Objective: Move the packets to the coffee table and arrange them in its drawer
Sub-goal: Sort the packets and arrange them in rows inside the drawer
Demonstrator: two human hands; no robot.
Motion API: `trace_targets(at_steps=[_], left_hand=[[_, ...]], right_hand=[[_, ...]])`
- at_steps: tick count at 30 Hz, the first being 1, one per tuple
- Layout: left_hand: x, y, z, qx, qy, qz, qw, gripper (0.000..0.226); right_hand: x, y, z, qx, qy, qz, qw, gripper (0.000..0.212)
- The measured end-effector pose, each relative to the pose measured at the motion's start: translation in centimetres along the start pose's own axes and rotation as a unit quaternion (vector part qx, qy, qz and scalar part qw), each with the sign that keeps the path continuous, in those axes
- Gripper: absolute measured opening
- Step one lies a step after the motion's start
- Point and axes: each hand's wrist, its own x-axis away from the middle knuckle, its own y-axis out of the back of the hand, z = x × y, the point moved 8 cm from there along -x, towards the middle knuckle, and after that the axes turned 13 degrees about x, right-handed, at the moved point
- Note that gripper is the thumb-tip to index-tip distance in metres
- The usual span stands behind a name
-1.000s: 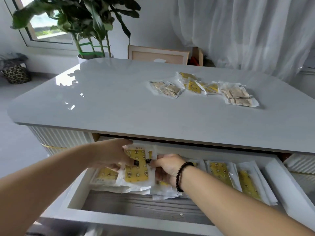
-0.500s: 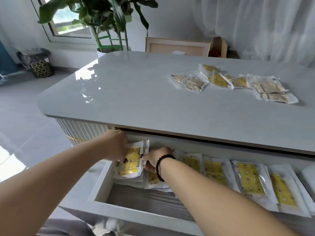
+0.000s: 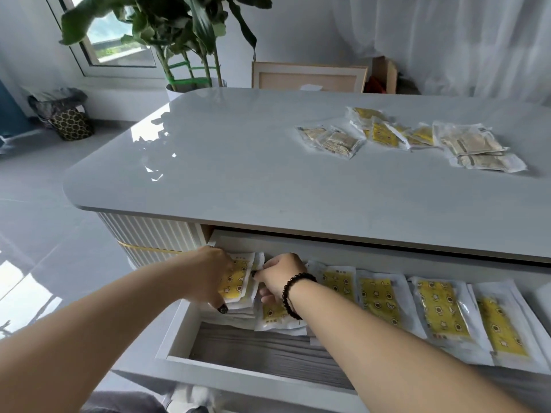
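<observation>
The coffee table's white drawer [image 3: 176, 341] stands pulled out under the grey tabletop [image 3: 238, 162]. A row of yellow packets [image 3: 378, 299] in clear wrap lies along its back. At the drawer's left end, my left hand [image 3: 208, 278] and my right hand [image 3: 280, 277] both hold one yellow packet [image 3: 238, 281] by its edges, on top of a small stack. My right wrist wears a dark bead bracelet. Several more packets [image 3: 384, 134], yellow and beige, lie loose on the tabletop at the far right.
A large potted plant [image 3: 190, 40] stands behind the table's left corner, beside a window. A framed board [image 3: 307, 77] leans at the back. A dark bag [image 3: 68, 114] sits on the grey floor at the left. White curtains hang at the right.
My view has swung left and closer. Both hands have carried the yellow packet towards the drawer's left end and lowered it onto the stack there.
</observation>
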Motion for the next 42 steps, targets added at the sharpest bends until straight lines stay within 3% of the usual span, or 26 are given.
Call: trace_targets(at_steps=[4,8,11,20,24,27,31,35,39,42], left_hand=[[0.9,3.0,-0.4,0.078,0.001,-0.018,0.997,0.066],[2.0,5.7,-2.9,0.150,-0.060,-0.085,0.983,0.040],[2.4,6.8,-4.8,0.206,-0.103,-0.137,0.963,0.026],[0.4,9.9,-8.9,0.389,-0.142,-0.261,0.872,0.023],[-2.9,10.5,-8.1,0.449,-0.097,-0.341,0.820,0.014],[-5.1,11.4,-6.9,0.407,-0.004,-0.409,0.817,0.032],[-8.8,13.6,-8.3,0.347,0.011,-0.416,0.841,0.044],[-11.7,15.9,-11.0,0.194,-0.038,-0.447,0.872,0.048],[-14.5,18.6,-13.0,0.155,-0.080,-0.469,0.866,0.048],[-16.9,19.5,-14.2,0.145,-0.166,-0.473,0.853,0.048]], right_hand=[[1.1,1.7,0.2,-0.017,0.020,0.022,0.999,0.021],[3.5,4.5,-0.5,-0.013,0.040,0.031,0.999,0.008],[5.8,7.7,-0.6,-0.001,0.060,0.026,0.998,0.014],[10.0,19.9,1.5,0.053,0.135,-0.110,0.983,0.012],[9.0,24.7,1.2,0.094,0.140,-0.186,0.968,0.012],[7.0,27.7,0.6,0.108,0.127,-0.229,0.959,0.010],[3.9,32.1,0.3,0.062,0.127,-0.292,0.946,0.010],[0.2,34.7,0.3,0.026,0.129,-0.349,0.928,0.017],[-3.3,36.6,2.1,0.066,0.152,-0.422,0.891,0.012],[-5.0,37.8,3.1,0.133,0.171,-0.480,0.850,0.017]])
